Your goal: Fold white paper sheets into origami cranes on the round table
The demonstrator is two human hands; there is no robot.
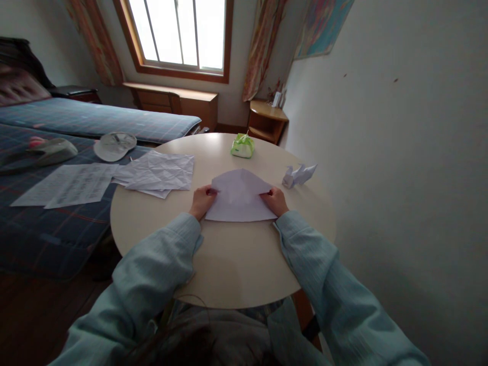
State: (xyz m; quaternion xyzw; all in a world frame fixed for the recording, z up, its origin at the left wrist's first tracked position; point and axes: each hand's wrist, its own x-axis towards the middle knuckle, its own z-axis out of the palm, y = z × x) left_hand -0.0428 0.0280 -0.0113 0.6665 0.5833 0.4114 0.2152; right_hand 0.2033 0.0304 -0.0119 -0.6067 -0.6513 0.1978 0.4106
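Observation:
A sheet of white paper (241, 197) is held up in front of me over the round table, its upper edge rising to a blunt peak in the middle. At its left edge, my left hand (203, 200) is closed, pinching the paper. The opposite edge is gripped by my right hand (275, 200), also closed. Beyond the right hand stands a folded paper figure (299, 175), shaped somewhat like a bird. Creased white sheets (163, 170) lie in a loose pile to the left of my left hand.
The round table (236, 269) has a green tissue pack (242, 146) near its far edge. Printed sheets (82, 185) and a white cap (115, 146) rest on the bed (34, 229) at left. A bare wall (412, 152) runs close along the right side.

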